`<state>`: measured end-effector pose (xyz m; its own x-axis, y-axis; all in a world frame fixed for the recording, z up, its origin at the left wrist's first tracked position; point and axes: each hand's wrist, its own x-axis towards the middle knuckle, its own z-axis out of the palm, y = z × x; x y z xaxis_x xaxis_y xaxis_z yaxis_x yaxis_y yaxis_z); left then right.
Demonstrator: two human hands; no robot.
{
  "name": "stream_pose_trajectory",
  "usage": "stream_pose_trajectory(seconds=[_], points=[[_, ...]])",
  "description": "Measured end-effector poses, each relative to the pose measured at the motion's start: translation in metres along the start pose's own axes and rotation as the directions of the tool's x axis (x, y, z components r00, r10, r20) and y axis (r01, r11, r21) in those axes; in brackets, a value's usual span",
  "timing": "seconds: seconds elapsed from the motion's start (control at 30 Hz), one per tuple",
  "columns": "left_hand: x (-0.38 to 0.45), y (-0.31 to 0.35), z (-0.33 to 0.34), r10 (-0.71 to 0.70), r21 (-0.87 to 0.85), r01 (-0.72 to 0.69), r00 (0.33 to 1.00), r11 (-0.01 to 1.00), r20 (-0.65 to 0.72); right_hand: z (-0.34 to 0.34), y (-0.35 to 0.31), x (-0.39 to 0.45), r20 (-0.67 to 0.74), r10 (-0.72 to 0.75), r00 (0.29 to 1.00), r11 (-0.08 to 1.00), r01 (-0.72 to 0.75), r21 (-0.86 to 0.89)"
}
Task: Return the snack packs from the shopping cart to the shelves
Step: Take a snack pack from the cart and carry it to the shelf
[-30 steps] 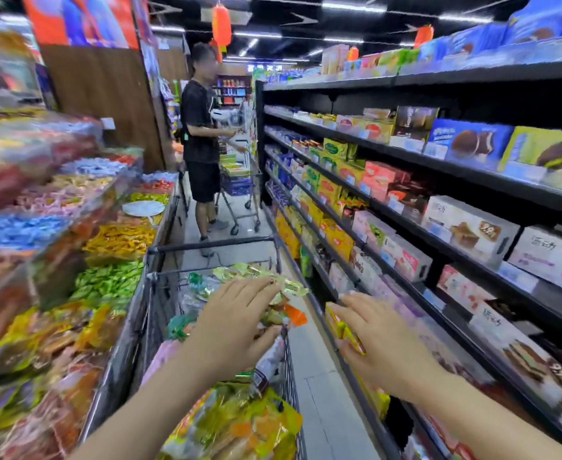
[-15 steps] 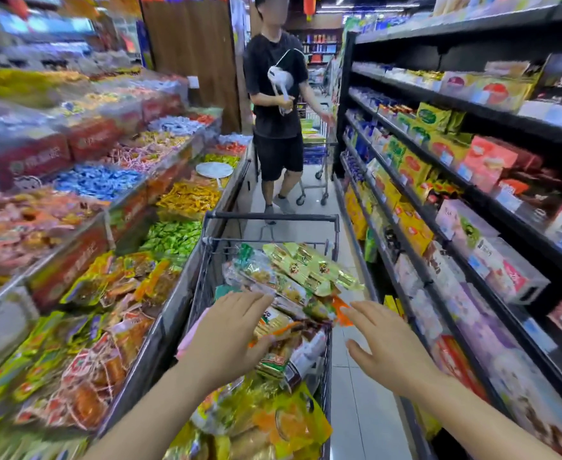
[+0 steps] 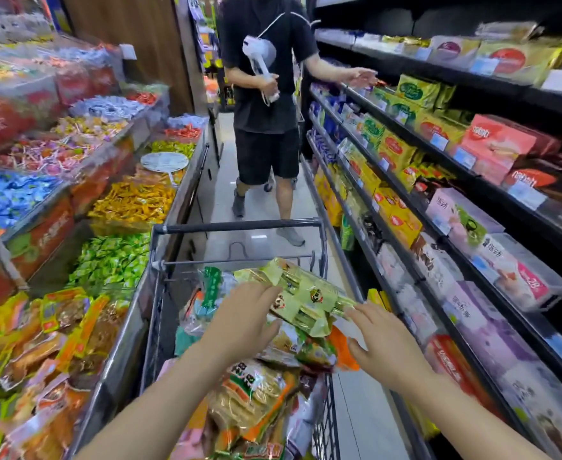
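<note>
The shopping cart [image 3: 236,227] stood in a narrow aisle, its left rim close against the bins of loose sweets [image 3: 133,202] and its right rim just beside the dark shelves [image 3: 439,293] of boxed snacks. Snack packs [image 3: 256,393] were heaped above the cart's rim. On top of the heap lay a green-and-gold pack [image 3: 306,293], tilted, its far end reaching past the right rim toward the shelves. The left hand [image 3: 243,317] rested on the near end of that pack, fingers spread and nearly straight, thumb under its edge. The right hand [image 3: 386,343] hovered wide open just beside the pack's right corner, holding nothing. Ahead of the cart's front bar a person in black [image 3: 266,94] stood in the aisle, leaving only a strip of bare floor [image 3: 220,180] on either side.
</note>
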<state>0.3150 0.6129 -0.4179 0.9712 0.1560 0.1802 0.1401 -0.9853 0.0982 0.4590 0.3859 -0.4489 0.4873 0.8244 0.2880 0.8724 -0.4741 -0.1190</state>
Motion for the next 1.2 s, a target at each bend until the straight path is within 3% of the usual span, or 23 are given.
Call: stream_pose_trajectory(seconds=[0.2,0.43,0.6,0.97,1.2], points=[[0.053,-0.043,0.044,0.026,-0.002,-0.026,0.999,1.0,0.023,0.059,0.025,0.049,0.085,0.114,0.99,0.993,-0.111,-0.044],[0.055,-0.067,0.082,0.03,-0.054,-0.028,0.999,0.998,0.038,0.112,0.038,0.079,0.224,0.234,0.946,0.97,-0.212,-0.12],[0.054,-0.067,0.083,0.004,-0.097,-0.001,1.0,0.995,0.027,0.119,0.035,0.085,0.259,0.31,0.915,0.95,-0.31,-0.039],[0.031,-0.041,0.049,-0.092,-0.199,0.101,0.994,0.975,0.055,0.056,0.026,0.04,0.123,0.394,0.911,0.868,-0.412,0.278],[-0.009,0.009,0.005,-0.209,-0.323,0.217,0.976,0.921,0.061,-0.033,-0.001,-0.021,0.013,0.291,0.957,0.858,-0.267,0.439]])
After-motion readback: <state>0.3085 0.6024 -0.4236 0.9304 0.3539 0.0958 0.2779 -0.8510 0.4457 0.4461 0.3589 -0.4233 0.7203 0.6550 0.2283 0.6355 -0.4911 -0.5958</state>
